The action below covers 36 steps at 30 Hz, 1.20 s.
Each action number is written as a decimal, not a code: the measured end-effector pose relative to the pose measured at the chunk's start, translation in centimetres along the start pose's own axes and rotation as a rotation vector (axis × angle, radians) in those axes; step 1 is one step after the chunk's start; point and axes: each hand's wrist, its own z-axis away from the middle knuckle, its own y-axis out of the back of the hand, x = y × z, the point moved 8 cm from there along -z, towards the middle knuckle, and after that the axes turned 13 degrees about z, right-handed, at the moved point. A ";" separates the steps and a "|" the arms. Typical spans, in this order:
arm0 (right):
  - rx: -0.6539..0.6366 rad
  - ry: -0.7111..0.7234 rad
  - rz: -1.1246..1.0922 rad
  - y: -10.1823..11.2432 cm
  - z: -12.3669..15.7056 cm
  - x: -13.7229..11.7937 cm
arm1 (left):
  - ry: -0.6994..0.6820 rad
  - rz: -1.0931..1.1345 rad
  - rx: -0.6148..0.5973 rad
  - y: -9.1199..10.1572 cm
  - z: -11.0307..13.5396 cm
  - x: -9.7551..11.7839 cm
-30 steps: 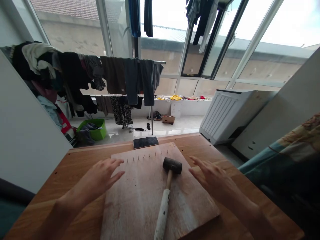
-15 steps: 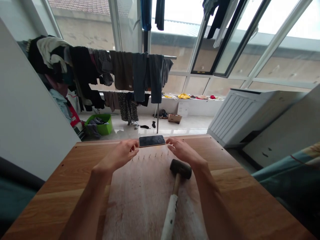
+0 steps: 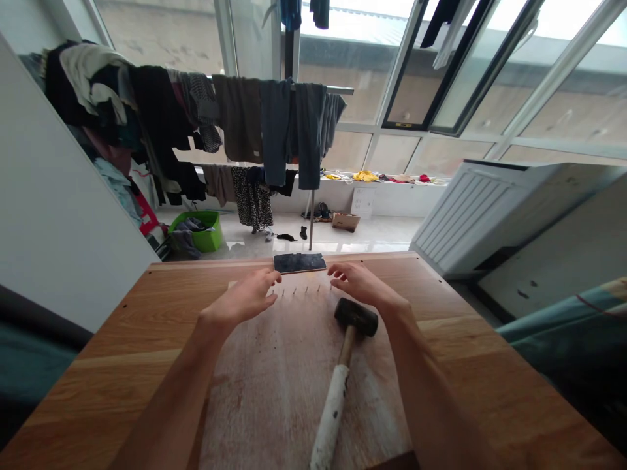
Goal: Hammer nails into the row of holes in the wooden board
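Phone [image 3: 300, 263], thin, stiff, slick and likely fragile, suits a pinch at its short ends; left hand [image 3: 245, 301] and right hand [image 3: 365, 287] show each grip open, empty.

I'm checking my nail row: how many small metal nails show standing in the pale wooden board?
4 nails in a row near the board's far edge, between the left hand and right hand; the hands may hide more.
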 end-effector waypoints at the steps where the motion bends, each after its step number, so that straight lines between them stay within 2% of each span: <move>1: -0.004 -0.004 0.006 -0.2 -0.1 -0.1 | 0.005 -0.017 -0.010 -0.3 -0.1 0.0; 10: -0.029 -0.008 0.020 -0.6 -0.1 -0.4 | -0.010 0.043 -0.003 -1.1 -0.5 -0.8; 20: 0.046 0.007 0.095 0.4 0.0 -1.1 | 0.035 0.006 0.001 -0.1 -0.3 0.2; 27: 0.035 0.045 0.140 -0.3 -0.1 -3.2 | -0.046 0.032 0.069 0.1 -0.6 1.2; 31: 0.022 0.068 0.169 -0.8 0.0 -4.3 | -0.078 0.057 0.079 -0.7 -1.1 0.8; 36: 0.039 0.079 0.208 -0.5 0.3 -5.0 | -0.113 0.079 0.069 -1.5 -1.4 0.9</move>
